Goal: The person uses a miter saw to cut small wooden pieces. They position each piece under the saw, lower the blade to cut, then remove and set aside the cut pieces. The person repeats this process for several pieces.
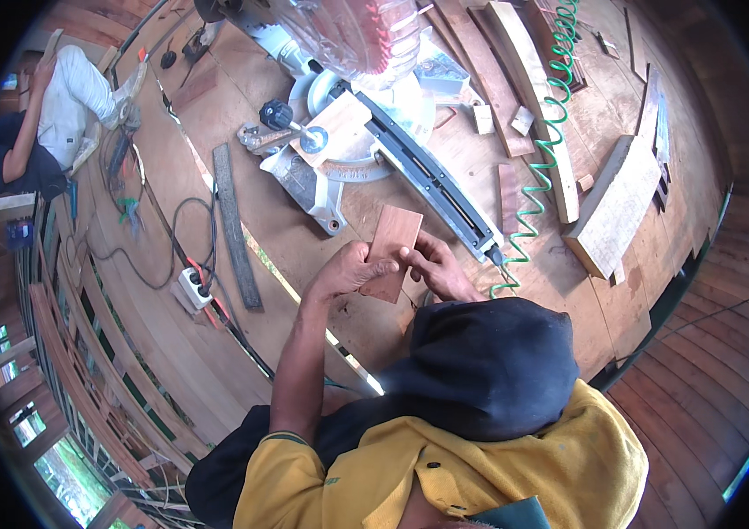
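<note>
A short reddish-brown wooden board [398,231] is held between my two hands, over the floor in front of the mitre saw [374,97]. My left hand [352,268] is closed on its left edge, with the thumb across its face. At the right edge my right hand [438,267] pinches the same board, fingers bent. On the saw's table a pale wooden block [339,128] lies under a round clamp pad, next to a black knob [275,114]. The saw's long metal slide rail [436,181] reaches toward my right arm.
A coiled green hose [537,189] runs down the right side. Thick timber beams [617,207] and planks lie beyond it. At left are a dark strip [238,229], a white power strip [193,291] with cables, and another person [61,115] seated on the floor.
</note>
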Demonstrator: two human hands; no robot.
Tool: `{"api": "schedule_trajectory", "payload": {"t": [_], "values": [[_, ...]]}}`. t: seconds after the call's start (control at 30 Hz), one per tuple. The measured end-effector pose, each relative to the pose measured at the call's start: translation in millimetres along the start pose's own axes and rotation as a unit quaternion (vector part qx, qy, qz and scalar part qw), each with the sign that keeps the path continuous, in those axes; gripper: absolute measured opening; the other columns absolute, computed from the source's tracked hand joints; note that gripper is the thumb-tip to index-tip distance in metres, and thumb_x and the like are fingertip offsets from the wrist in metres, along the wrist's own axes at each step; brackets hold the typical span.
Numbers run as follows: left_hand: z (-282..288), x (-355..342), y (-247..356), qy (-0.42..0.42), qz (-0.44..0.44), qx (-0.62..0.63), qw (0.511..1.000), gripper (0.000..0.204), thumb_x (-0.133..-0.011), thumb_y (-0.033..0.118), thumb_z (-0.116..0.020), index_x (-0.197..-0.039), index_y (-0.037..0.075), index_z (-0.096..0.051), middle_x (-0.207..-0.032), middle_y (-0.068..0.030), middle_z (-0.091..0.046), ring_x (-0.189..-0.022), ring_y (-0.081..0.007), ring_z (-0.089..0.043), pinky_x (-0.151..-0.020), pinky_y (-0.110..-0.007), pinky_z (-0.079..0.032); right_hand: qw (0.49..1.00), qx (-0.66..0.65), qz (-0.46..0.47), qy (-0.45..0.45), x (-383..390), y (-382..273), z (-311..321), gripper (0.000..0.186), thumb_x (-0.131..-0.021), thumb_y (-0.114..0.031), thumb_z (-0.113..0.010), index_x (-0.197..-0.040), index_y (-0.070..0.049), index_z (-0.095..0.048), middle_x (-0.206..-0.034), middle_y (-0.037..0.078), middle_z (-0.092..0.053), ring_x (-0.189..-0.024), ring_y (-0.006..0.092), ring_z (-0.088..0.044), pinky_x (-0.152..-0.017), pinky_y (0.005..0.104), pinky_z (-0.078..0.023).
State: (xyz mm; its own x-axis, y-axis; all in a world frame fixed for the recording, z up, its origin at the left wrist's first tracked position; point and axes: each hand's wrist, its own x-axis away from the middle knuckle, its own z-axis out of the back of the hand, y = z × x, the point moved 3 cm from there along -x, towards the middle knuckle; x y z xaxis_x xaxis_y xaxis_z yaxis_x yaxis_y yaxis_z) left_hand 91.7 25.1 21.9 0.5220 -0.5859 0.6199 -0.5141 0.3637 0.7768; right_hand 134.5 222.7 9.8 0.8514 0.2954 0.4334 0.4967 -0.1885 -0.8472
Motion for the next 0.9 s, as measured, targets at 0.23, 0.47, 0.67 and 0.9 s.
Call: {"api": "schedule_trajectory", "payload": {"t": [0.23,0.47,0.67,0.9], "values": [[76.8,47.7,77.9,0.323,-0.042,-0.073,0.943,0.028,-0.099,0.027,-0.073,-0.094,0.0,-0.071,-0.078,-0.0028,-0.068,-0.065,-0.0085,-0.061,-0.059,-0.024,-0.051,0.994,0.076,0.035,0.071,-24.8,-13.4,17.4,0.039,-0.104,-0.031,-0.068,-0.129,-0.001,-0.064,-0.104,0.003,-0.071,-0.088,0.0105,-0.06,-0.075,0.0275,-0.051],[95.1,32.0,34.3,0.451,-0.119,0.135,0.874,0.025,-0.101,0.015,-0.069,-0.115,-0.006,-0.068,-0.088,-0.0072,-0.071,-0.073,-0.0134,-0.069,-0.069,-0.028,-0.061,0.986,-0.094,0.077,0.113,-101.7,-25.4,-1.6,0.027,-0.108,-0.024,-0.059,-0.128,-0.004,-0.061,-0.107,0.002,-0.066,-0.091,0.0118,-0.063,-0.084,0.031,-0.056],[65.7,-34.9,3.1,0.443,-0.173,0.342,0.81,0.044,-0.098,0.005,-0.069,-0.135,-0.014,-0.054,-0.115,-0.0188,-0.066,-0.092,-0.0255,-0.072,-0.076,-0.036,-0.066,0.988,-0.09,0.046,0.12,-142.7,-32.9,-11.8,0.026,-0.11,-0.021,-0.055,-0.123,-0.001,-0.061,-0.109,0.007,-0.069,-0.094,0.0155,-0.067,-0.085,0.033,-0.059],[67.7,-49.8,8.8,0.523,-0.182,0.29,0.78,0.047,-0.096,-0.003,-0.064,-0.14,-0.015,-0.052,-0.113,-0.0202,-0.065,-0.092,-0.0236,-0.071,-0.075,-0.035,-0.067,0.994,-0.044,0.006,0.097,-150.6,-43.6,-13.7,0.034,-0.111,-0.023,-0.053,-0.119,0.008,-0.062,-0.101,0.014,-0.072,-0.086,0.019,-0.072,-0.074,0.0303,-0.062]]}}
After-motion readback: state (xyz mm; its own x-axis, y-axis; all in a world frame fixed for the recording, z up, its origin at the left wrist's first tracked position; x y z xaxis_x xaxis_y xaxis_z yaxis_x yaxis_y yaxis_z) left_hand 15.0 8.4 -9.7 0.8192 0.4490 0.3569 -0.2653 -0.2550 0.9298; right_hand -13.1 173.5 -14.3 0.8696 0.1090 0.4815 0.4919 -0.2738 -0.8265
